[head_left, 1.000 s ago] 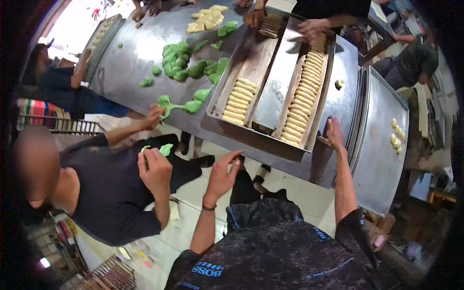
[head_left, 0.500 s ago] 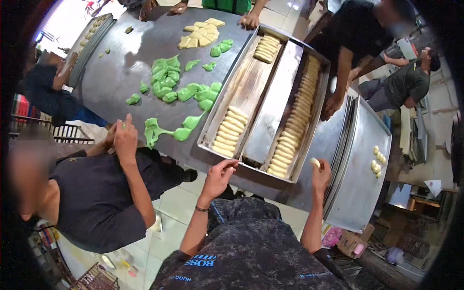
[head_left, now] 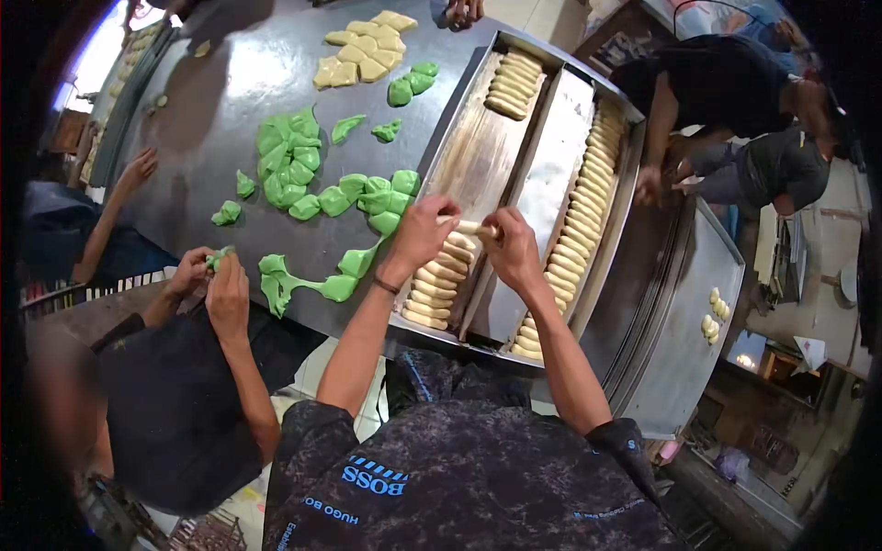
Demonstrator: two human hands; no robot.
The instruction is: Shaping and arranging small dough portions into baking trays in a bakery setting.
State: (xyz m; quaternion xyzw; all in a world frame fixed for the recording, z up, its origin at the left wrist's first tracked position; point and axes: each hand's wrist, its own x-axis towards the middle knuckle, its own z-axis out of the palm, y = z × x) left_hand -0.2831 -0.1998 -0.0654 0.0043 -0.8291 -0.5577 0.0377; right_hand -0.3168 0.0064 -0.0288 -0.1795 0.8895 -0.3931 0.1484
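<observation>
Between my two hands a short pale dough stick [head_left: 468,227] stretches over the left side of a long metal tray [head_left: 464,156]. My left hand [head_left: 421,237] pinches one end, and the fingers of my right hand [head_left: 514,246] close on the other. Directly beneath is the near row of pale dough sticks [head_left: 430,296], partly covered by my left hand. A smaller group of sticks [head_left: 513,87] lies at the tray's far left end. Along the right side runs a long row of dough sticks [head_left: 585,202], separated by a flat metal divider [head_left: 551,151].
Green dough pieces [head_left: 289,161] and cut pale dough [head_left: 367,50] lie on the metal table [head_left: 211,138]. At left, a co-worker's hands [head_left: 220,280] hold green dough. Stacked trays [head_left: 680,340] with small dough pieces [head_left: 715,314] stand right; another person's hand [head_left: 650,186] is beside the tray.
My right hand has swung left from beside the tray, bringing its dough piece over the tray. My left hand has moved forward off the near rim and now grips that dough too.
</observation>
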